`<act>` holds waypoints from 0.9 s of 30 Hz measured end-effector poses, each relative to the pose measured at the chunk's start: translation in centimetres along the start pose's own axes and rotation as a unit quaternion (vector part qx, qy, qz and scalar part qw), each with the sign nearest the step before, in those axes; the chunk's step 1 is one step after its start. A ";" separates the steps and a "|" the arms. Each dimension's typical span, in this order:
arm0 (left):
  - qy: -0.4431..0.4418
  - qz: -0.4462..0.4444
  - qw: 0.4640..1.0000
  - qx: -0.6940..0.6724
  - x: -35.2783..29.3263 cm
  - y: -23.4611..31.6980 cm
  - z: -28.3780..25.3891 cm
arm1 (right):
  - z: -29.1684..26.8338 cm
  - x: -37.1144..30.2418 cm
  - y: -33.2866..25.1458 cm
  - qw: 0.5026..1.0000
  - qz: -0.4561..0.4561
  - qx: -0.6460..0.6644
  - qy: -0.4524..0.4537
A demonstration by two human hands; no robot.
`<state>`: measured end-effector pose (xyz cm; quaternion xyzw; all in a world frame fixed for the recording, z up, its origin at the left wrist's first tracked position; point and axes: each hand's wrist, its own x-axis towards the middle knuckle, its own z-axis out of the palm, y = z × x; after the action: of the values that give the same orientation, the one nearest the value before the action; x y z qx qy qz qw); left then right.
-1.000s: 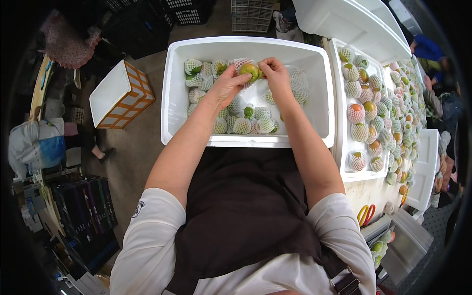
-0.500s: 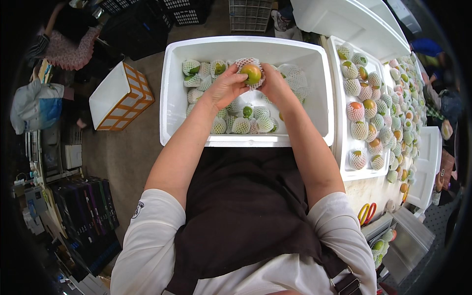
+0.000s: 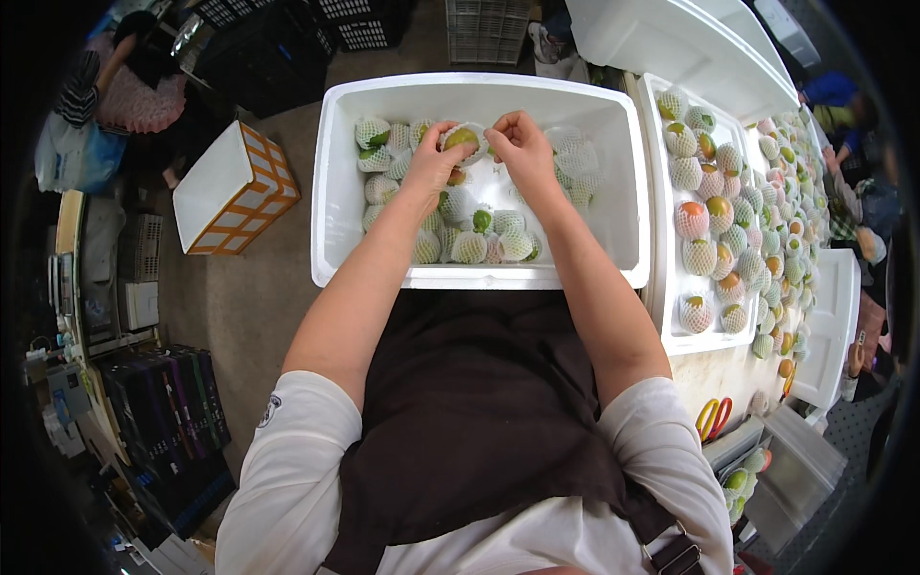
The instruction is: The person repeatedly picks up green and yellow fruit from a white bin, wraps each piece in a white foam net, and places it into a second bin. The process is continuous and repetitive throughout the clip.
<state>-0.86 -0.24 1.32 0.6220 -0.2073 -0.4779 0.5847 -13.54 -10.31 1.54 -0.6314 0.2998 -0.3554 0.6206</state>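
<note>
Both hands, left (image 3: 433, 161) and right (image 3: 517, 146), are closing around 1 mango (image 3: 461, 140) at its net sleeve: light, soft, bruisable; cradling its sides looks safest.

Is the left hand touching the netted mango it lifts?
Touching: the head view shows the left hand fingers wrapped on the netted mango, no gap visible.

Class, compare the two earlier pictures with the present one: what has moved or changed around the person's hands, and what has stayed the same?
Both hands, the left hand and the right hand, keep holding the yellow-green fruit in its foam net over the white foam box. The fruit has shifted only slightly between the fingers. The netted fruit lying in the box and the filled tray on the right stayed put.
</note>
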 end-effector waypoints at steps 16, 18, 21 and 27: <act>-0.015 -0.061 0.992 -0.110 2.0 -2.3 -0.7 | -0.8 -0.3 0.3 0.987 0.144 -0.052 -0.053; -0.048 -0.047 0.991 -0.116 1.6 -2.1 -1.1 | -1.8 -0.3 -0.5 0.970 0.194 0.143 -0.025; -0.042 -0.069 0.990 -0.115 1.9 -2.0 -1.3 | -5.1 -0.4 -2.4 0.921 0.184 0.341 0.052; -0.021 -0.073 0.990 -0.117 2.0 -1.9 -1.6 | -20.8 -2.6 -10.8 0.863 0.004 0.411 0.294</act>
<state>0.79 -0.59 -1.35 0.5522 -0.1162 -0.5533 0.6127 -32.77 -19.46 11.58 -0.1838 0.2975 -0.6126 0.7088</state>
